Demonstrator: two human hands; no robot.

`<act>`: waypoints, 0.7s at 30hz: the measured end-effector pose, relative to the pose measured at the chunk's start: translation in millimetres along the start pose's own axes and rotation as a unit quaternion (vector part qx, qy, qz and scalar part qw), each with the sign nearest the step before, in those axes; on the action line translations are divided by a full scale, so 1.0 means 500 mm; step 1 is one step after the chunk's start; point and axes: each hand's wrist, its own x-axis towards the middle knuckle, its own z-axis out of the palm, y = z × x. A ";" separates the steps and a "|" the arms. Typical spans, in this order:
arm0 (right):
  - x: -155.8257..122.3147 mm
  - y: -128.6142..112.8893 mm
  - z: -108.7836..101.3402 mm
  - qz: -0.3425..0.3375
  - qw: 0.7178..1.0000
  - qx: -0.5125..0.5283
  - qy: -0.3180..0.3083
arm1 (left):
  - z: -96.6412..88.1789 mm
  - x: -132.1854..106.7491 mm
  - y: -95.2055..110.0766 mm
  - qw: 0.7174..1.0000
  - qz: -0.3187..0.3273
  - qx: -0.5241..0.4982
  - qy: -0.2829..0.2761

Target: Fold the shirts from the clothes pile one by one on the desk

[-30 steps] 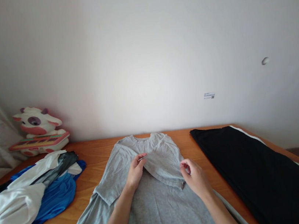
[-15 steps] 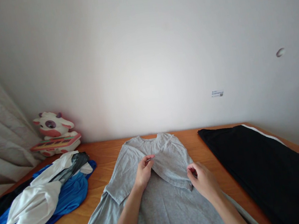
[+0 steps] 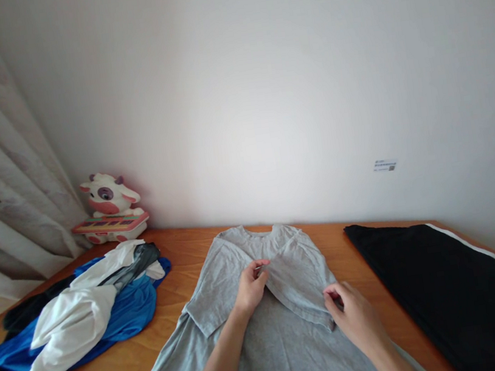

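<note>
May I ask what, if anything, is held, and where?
The grey shirt: left hand apparently pinches a sleeve by its inner edge; unclear for right hand.

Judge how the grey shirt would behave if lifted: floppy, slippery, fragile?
The grey shirt would probably hang floppy, since its fabric lies in soft creases and loose folds. It seems unlikely to be slippery: its surface looks matt, without the sheen of the blue cloth. It shouldn't be fragile, as only soft fabric shows.

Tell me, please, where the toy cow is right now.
The toy cow is at the left of the head view, on the back of the table by the wall, beside the curtain and behind the heaped clothes.
</note>
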 end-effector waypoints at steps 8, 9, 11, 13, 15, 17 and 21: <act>0.000 0.001 0.000 0.015 1.000 -0.009 -0.023 | -0.003 0.001 -0.003 1.000 0.011 -0.005 -0.002; 0.001 0.001 0.000 0.017 0.999 -0.009 -0.025 | -0.003 0.001 -0.004 1.000 0.012 -0.004 -0.001; 0.001 0.000 -0.001 0.020 0.999 -0.009 -0.028 | -0.002 0.002 -0.005 1.000 0.012 -0.001 0.001; 0.000 -0.002 -0.002 0.015 0.999 -0.009 -0.028 | -0.001 0.004 -0.008 1.000 0.011 0.003 0.007; 0.000 -0.004 -0.003 0.005 1.000 -0.015 -0.023 | -0.001 0.006 -0.012 1.000 0.008 0.008 0.014; -0.001 -0.006 -0.004 -0.003 1.000 -0.022 -0.016 | 0.000 0.008 -0.014 1.000 0.007 0.013 0.018; -0.001 -0.008 -0.004 -0.006 1.000 -0.026 -0.004 | 0.000 0.008 -0.016 0.999 0.010 0.028 0.019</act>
